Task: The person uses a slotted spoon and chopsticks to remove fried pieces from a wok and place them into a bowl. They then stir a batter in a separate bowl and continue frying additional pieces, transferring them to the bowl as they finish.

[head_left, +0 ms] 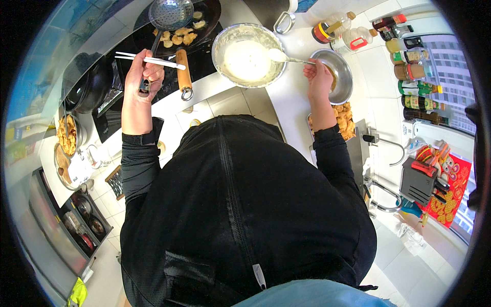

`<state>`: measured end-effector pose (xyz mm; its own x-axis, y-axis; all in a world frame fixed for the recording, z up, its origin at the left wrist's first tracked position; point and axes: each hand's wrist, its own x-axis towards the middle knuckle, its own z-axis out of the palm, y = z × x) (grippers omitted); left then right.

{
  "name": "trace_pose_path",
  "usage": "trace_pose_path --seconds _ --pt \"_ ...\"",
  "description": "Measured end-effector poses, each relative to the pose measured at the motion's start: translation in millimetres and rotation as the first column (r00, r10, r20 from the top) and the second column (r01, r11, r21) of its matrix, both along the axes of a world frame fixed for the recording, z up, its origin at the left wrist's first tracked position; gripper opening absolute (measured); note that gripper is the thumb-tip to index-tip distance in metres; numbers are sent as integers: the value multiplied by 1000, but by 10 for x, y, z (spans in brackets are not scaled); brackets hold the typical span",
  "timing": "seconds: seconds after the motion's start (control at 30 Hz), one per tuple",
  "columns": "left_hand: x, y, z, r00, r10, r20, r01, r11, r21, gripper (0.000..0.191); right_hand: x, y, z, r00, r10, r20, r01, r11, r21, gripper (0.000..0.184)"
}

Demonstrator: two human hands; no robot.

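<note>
My left hand (145, 75) grips the handle of a perforated skimmer (171, 14) together with a pair of white chopsticks (149, 60). The skimmer's head is over a dark wok (209, 15), where several battered pieces (184, 36) lie in oil. Toward me points the wok's wooden handle (183, 71). In my right hand (319, 78) is a metal spoon (295, 60); pale batter coats its bowl. The spoon's tip reaches over a steel bowl (249, 82) of creamy batter. Just behind my right hand sits a smaller steel bowl (343, 71) with some brown liquid.
Fried pieces (345, 121) fill a tray beside my right forearm, and more fill a pot (67, 134) at far left. Bottles (355, 38) stand behind the small bowl. Sauce bottles (416, 73) line the windowsill. At right are a faucet (387, 197) and a knife block (418, 180).
</note>
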<state>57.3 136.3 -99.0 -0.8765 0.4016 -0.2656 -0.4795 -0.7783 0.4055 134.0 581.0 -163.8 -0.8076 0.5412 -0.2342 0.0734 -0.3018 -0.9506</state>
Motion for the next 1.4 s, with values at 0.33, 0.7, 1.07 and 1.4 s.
trace_pose_path --seconds 0.33,0.7,1.07,1.4 --pt "74 -31 35 992 123 25 -122 992 -24 25 -230 49 175 997 31 -64 -31 1000 0 31" --pt "139 -84 95 990 120 -69 -121 993 -11 27 -419 -4 327 986 89 -140 -89 996 5 30" --pt "168 -62 82 988 148 -51 -144 988 62 25 -557 -17 435 985 88 -146 -82 996 45 28" --pt "202 12 140 980 170 -101 -165 985 55 27 -757 -9 736 969 151 -197 -139 987 76 25"
